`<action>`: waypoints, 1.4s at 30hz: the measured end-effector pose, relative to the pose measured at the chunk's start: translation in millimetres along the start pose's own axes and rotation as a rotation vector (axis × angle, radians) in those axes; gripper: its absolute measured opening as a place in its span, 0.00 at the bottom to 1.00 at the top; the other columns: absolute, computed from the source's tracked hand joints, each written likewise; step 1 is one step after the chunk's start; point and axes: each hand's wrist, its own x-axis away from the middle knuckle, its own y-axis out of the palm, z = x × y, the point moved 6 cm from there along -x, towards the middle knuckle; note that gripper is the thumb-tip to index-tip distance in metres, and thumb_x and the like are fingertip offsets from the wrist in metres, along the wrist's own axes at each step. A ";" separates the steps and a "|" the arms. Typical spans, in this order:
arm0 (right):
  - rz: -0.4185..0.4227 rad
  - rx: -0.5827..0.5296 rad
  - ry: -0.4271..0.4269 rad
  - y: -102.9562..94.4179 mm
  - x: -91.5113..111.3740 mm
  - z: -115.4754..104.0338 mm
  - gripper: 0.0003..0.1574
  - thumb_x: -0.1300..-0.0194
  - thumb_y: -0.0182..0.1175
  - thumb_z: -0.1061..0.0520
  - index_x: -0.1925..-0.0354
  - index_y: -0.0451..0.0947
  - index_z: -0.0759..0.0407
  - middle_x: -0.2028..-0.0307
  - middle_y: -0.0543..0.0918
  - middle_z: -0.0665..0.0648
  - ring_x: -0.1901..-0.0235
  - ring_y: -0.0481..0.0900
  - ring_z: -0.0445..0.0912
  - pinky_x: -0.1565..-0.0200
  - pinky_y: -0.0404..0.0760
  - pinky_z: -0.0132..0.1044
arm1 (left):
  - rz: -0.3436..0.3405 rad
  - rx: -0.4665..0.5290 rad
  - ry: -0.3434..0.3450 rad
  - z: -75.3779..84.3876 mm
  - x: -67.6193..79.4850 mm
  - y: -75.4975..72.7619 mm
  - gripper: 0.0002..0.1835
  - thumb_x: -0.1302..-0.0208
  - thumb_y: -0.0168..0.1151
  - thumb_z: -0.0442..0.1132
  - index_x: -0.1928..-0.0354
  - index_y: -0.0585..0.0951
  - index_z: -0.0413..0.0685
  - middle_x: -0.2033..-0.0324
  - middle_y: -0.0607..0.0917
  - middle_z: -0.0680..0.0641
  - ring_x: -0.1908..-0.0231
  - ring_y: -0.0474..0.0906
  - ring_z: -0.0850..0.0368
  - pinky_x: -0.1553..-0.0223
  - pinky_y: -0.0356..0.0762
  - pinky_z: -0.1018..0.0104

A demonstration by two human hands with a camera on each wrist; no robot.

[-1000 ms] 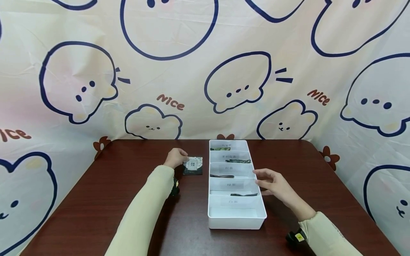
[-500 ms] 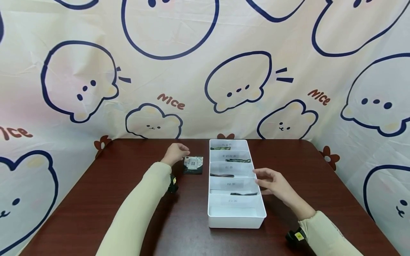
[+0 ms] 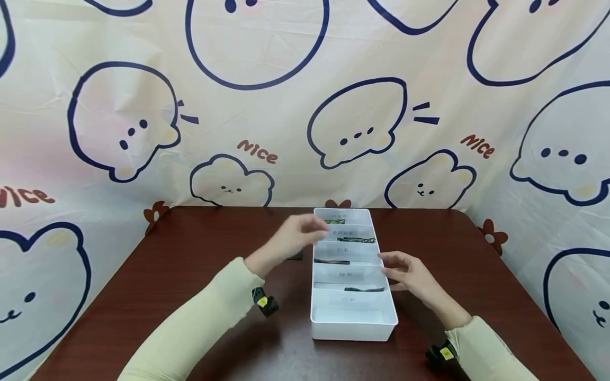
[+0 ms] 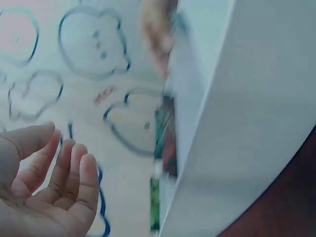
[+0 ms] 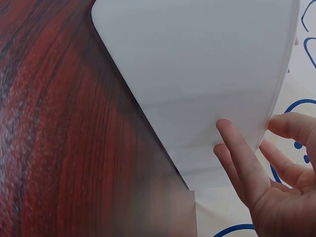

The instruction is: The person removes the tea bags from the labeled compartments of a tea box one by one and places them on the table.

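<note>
On the table (image 3: 424, 233), the white compartmented tray (image 3: 352, 332) seems light, stiff plastic; I'd steady its rim. The right hand (image 3: 410, 272), fingers apart, touches its wall. Farther, the left hand (image 3: 294, 237), fingers loosely curved, is bare; beside the tray, the mostly hidden packet (image 3: 296, 255), probably slick, needs an edge pinch.

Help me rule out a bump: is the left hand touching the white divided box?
Apart: the left wrist view shows patterned backdrop in the gap between the left hand and the white divided box.
</note>
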 end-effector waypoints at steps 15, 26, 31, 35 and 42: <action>0.003 -0.002 0.001 0.0 -1.1 3.6 0.32 0.34 0.62 0.56 0.37 0.67 0.68 0.42 0.73 0.71 0.51 0.82 0.54 0.61 0.85 0.46 | -0.307 -0.154 0.015 -13.1 27.6 77.1 0.04 0.36 0.64 0.36 0.61 0.84 0.50 0.64 0.84 0.57 0.62 0.78 0.65 0.57 0.78 0.73; 0.006 -0.006 0.004 0.1 -0.9 3.8 0.32 0.35 0.62 0.56 0.37 0.68 0.68 0.42 0.73 0.71 0.51 0.82 0.54 0.61 0.85 0.47 | -0.372 -0.249 0.019 -16.8 27.8 89.7 0.04 0.39 0.67 0.35 0.62 0.83 0.50 0.69 0.83 0.58 0.67 0.78 0.69 0.60 0.77 0.76; 0.008 -0.004 0.005 0.1 -0.6 3.3 0.32 0.35 0.62 0.56 0.37 0.68 0.68 0.42 0.73 0.71 0.51 0.82 0.54 0.61 0.85 0.47 | -0.370 -0.285 0.039 -14.8 27.7 91.3 0.05 0.40 0.67 0.34 0.62 0.83 0.48 0.69 0.83 0.57 0.68 0.77 0.69 0.62 0.77 0.77; 0.006 -0.001 0.003 0.3 -0.4 2.4 0.32 0.35 0.62 0.56 0.37 0.68 0.68 0.42 0.73 0.71 0.51 0.82 0.54 0.61 0.85 0.46 | -0.356 -0.294 0.048 -12.5 27.9 91.1 0.03 0.40 0.67 0.33 0.64 0.83 0.47 0.71 0.83 0.56 0.70 0.76 0.68 0.65 0.76 0.76; 0.011 0.008 0.006 0.2 0.5 0.9 0.31 0.35 0.62 0.57 0.38 0.68 0.69 0.43 0.74 0.71 0.52 0.83 0.52 0.61 0.85 0.46 | -0.308 -0.286 0.048 -11.2 29.5 87.6 0.03 0.39 0.67 0.33 0.67 0.84 0.49 0.70 0.83 0.57 0.71 0.75 0.67 0.67 0.76 0.76</action>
